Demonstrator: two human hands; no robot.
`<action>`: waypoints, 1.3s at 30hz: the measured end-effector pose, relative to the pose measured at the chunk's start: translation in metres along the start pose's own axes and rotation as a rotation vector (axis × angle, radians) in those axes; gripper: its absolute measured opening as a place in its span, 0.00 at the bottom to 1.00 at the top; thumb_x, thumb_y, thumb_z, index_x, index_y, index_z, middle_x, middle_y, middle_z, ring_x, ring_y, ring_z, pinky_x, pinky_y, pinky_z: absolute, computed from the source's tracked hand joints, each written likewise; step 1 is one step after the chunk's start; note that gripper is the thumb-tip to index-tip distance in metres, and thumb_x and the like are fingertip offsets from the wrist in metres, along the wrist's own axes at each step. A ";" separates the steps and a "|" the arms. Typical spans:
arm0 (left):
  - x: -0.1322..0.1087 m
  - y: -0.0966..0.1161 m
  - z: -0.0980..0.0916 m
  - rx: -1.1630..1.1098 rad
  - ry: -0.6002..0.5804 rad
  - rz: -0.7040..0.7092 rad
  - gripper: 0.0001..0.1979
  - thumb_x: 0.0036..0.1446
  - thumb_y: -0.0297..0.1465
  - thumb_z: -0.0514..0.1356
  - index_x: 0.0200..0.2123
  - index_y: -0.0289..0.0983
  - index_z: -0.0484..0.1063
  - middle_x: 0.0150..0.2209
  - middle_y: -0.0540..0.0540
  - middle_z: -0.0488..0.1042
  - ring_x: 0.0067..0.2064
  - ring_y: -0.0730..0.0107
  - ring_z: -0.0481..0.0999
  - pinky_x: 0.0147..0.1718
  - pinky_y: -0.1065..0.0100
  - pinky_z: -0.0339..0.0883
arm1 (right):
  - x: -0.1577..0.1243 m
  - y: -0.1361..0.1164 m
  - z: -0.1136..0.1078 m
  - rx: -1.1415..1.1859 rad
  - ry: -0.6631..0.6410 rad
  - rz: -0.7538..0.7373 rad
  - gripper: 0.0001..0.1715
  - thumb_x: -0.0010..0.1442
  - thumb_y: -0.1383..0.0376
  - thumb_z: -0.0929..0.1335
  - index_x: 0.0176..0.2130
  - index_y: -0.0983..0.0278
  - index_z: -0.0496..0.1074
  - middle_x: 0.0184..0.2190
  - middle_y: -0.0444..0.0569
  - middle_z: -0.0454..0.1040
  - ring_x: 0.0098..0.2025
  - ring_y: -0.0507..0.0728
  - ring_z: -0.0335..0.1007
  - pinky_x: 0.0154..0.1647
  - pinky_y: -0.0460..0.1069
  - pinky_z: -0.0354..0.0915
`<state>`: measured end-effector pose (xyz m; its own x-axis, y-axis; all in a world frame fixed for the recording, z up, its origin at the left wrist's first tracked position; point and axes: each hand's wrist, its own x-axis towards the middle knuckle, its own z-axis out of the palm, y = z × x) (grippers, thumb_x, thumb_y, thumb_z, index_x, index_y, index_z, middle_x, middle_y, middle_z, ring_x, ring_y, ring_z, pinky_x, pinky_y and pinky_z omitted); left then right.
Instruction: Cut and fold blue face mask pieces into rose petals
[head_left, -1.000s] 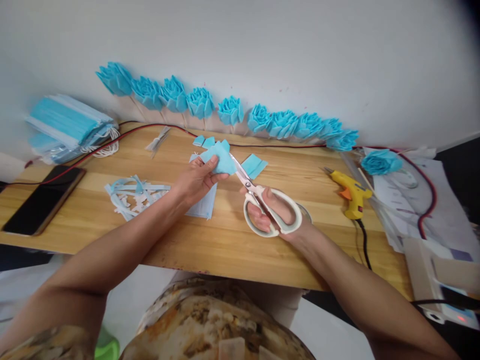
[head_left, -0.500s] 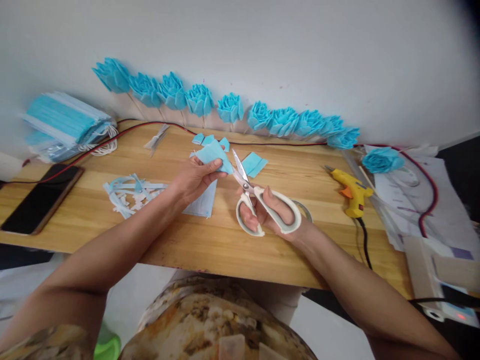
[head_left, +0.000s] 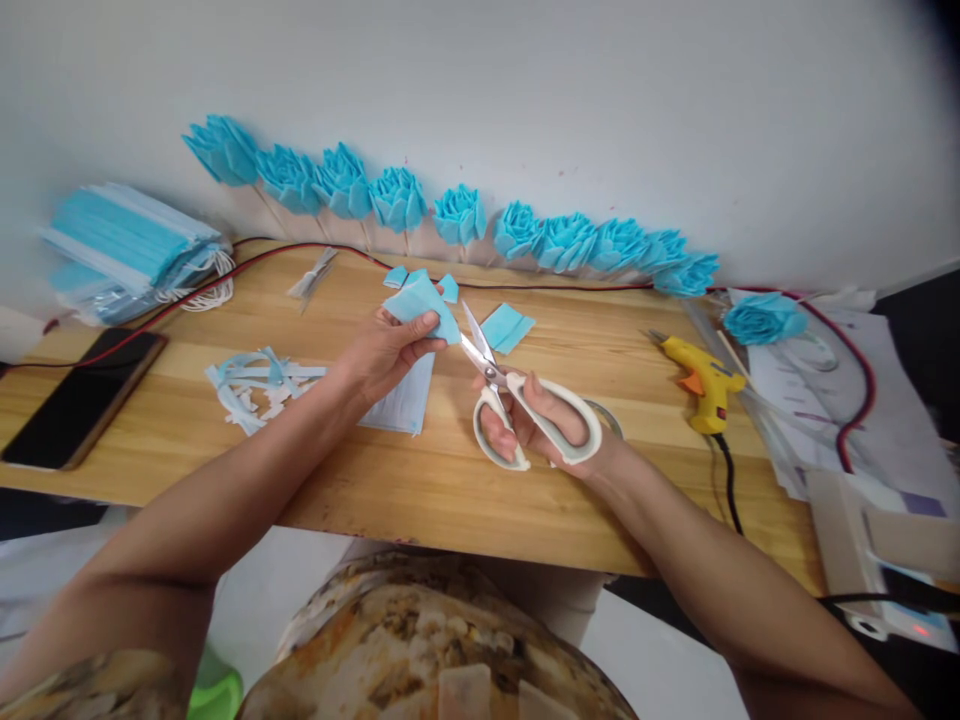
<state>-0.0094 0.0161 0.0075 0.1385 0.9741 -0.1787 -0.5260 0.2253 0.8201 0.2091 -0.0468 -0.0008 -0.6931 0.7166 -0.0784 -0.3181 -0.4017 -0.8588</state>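
Between thumb and fingers, my left hand (head_left: 394,350) pinches a light blue piece of mask fabric (head_left: 421,305). My right hand (head_left: 540,425) has its fingers through the white handles of a pair of scissors (head_left: 491,372). The blades stand parted, the lower one beside the right edge of the held piece. Behind it lie small blue cut pieces (head_left: 450,289), and a blue rectangle (head_left: 508,328) rests to the right of them. Partly hidden under my left hand is a pale blue mask sheet (head_left: 401,400). White and blue trimmed strips (head_left: 259,385) lie left of my forearm.
Several blue fabric flowers (head_left: 399,198) on sticks lean along the wall. A mask stack (head_left: 135,245) and a phone (head_left: 82,398) are at the left. A yellow glue gun (head_left: 703,383), another flower (head_left: 763,318) and papers (head_left: 862,380) occupy the right. A red-black cable (head_left: 352,252) crosses the back.
My left hand and the blue piece have shifted slightly left and tilted a little. The scissors remain parted in my right hand, almost in the same place.
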 end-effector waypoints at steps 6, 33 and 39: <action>0.001 -0.004 -0.003 0.029 -0.062 0.009 0.23 0.46 0.24 0.77 0.47 0.36 0.80 0.32 0.50 0.82 0.32 0.72 0.82 0.30 0.76 0.79 | 0.000 0.000 0.000 -0.017 -0.001 -0.001 0.31 0.64 0.39 0.68 0.49 0.62 0.71 0.25 0.41 0.70 0.23 0.50 0.65 0.23 0.45 0.62; -0.001 -0.020 -0.004 0.089 -0.174 -0.049 0.17 0.41 0.34 0.81 0.28 0.30 0.80 0.27 0.47 0.80 0.28 0.72 0.80 0.31 0.72 0.79 | 0.002 0.002 0.008 0.106 0.141 -0.008 0.29 0.62 0.43 0.72 0.49 0.62 0.74 0.26 0.41 0.68 0.23 0.49 0.60 0.21 0.44 0.61; -0.002 -0.019 -0.001 0.066 -0.138 -0.061 0.18 0.37 0.33 0.82 0.27 0.30 0.80 0.26 0.48 0.80 0.27 0.73 0.79 0.29 0.73 0.79 | 0.002 0.003 0.009 0.093 0.172 -0.026 0.30 0.61 0.43 0.73 0.50 0.63 0.74 0.24 0.39 0.67 0.20 0.47 0.56 0.19 0.43 0.58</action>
<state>-0.0009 0.0098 -0.0083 0.2853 0.9455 -0.1568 -0.4573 0.2781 0.8447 0.2011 -0.0522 0.0010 -0.5654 0.8113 -0.1489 -0.3989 -0.4270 -0.8115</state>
